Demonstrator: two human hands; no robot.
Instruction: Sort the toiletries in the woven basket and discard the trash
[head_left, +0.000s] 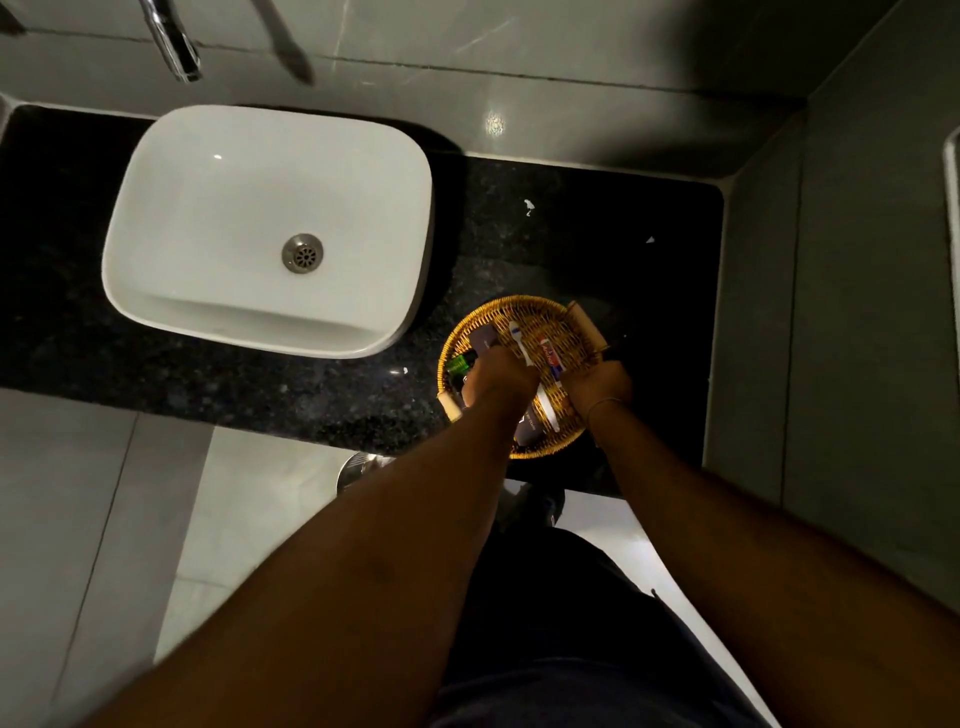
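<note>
Toiletries lie jumbled in the round woven wicker basket, which sits on the black speckled stone bench just right of the white rectangular basin. Inside the basket, the left hand is clenched, on what I cannot tell; the right hand grips the basket's near rim. The white toothbrush and red-and-white toothpaste tube lie between the hands, so a hasty pull could flick them over the rim.

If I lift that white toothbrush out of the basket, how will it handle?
Probably light and stiff: the white toothbrush looks like a thin, straight plastic stick. It lies slanted across the woven basket beside the red-and-white tube, partly under the left hand, so it may snag. Its smooth handle could be slippery.
</note>
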